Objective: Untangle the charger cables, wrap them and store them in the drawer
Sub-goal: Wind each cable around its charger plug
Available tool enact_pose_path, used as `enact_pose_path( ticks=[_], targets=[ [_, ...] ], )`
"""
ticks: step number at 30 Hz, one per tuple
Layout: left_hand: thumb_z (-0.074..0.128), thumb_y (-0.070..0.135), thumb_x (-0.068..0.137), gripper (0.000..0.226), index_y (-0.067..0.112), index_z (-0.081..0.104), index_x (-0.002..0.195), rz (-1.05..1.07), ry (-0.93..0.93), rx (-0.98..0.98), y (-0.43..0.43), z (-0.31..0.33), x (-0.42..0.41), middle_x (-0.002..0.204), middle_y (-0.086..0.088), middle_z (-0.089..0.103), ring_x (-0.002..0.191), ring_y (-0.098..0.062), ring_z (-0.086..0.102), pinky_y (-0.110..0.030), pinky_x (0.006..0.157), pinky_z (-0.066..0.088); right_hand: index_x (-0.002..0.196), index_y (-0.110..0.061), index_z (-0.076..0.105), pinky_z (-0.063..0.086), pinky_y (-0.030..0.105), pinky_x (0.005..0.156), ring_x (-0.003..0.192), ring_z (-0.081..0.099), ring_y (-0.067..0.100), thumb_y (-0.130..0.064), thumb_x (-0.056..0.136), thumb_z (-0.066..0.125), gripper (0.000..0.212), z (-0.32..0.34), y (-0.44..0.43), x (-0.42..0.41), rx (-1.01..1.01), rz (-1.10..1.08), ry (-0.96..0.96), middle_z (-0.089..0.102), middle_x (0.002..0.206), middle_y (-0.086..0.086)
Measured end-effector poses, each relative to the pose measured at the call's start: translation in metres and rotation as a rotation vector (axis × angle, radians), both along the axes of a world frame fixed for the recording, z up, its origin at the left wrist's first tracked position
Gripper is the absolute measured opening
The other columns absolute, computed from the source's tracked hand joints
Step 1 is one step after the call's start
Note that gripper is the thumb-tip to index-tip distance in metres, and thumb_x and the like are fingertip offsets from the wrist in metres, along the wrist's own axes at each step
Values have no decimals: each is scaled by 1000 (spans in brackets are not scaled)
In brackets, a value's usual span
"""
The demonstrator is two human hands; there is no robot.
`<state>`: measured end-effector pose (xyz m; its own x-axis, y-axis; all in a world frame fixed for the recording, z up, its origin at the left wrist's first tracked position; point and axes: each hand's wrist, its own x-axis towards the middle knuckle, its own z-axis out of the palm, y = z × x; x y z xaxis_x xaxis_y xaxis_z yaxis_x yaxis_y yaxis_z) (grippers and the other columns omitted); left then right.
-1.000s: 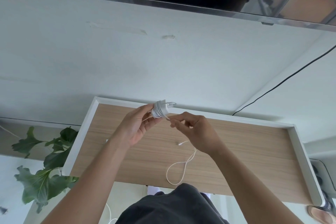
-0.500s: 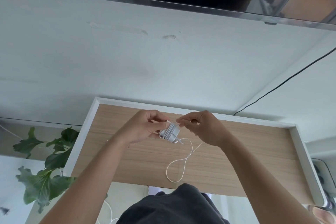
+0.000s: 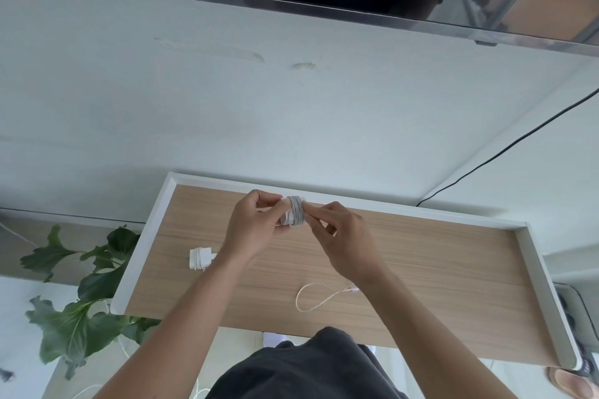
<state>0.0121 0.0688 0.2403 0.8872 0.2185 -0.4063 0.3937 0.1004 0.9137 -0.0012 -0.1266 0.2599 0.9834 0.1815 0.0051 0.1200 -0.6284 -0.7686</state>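
Head view: charger [image 3: 286, 219] wound with thin white cable [image 3: 297, 213], held above drawer [image 3: 531, 256]. Gripping brick: left hand [image 3: 256, 227]; pinching cable at coil: right hand [image 3: 340, 236]. Spare tail [image 3: 306, 300] loops on drawer floor. Cord looks light, limp, springy; likely unwinds unless end stays pinched. Second wrapped charger [image 3: 199, 257] lies left.

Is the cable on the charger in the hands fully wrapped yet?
Not fully. Coils ring the charger that the left hand and right hand pinch, but a loose loop of cable lies on the drawer bottom.
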Motion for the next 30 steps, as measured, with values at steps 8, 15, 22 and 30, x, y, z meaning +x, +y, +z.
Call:
enact_pose_path(
  ticks=[8,15,22,30],
  targets=[
    [83,15,98,35,-7,67,120,79,39,-234,-6,1,-6,115,-25,80,98,-32,84,-42,83,70,145,-48,69,44,25,60,60,43,11,-25,111,63,41,2,0,-2,256,15,312,73,91,-13],
    [84,17,98,39,-9,65,121,108,14,-265,-10,5,-4,118,-30,78,103,-37,83,-47,89,69,146,-52,66,40,33,55,67,37,21,-23,115,58,44,16,-7,5,546,112,595,60,97,2],
    [74,16,105,14,2,75,107,87,14,-405,-4,15,-2,104,-18,84,88,-22,82,-39,90,70,137,-30,78,30,31,55,68,25,33,-24,115,60,29,8,-15,5,614,32,476,68,100,11],
    [78,24,94,31,4,77,118,-65,79,-540,10,21,5,100,-9,82,84,-16,78,-32,78,70,96,-15,83,36,23,56,55,40,5,-40,100,79,26,-7,-20,6,497,4,479,65,74,-9]
  ],
)
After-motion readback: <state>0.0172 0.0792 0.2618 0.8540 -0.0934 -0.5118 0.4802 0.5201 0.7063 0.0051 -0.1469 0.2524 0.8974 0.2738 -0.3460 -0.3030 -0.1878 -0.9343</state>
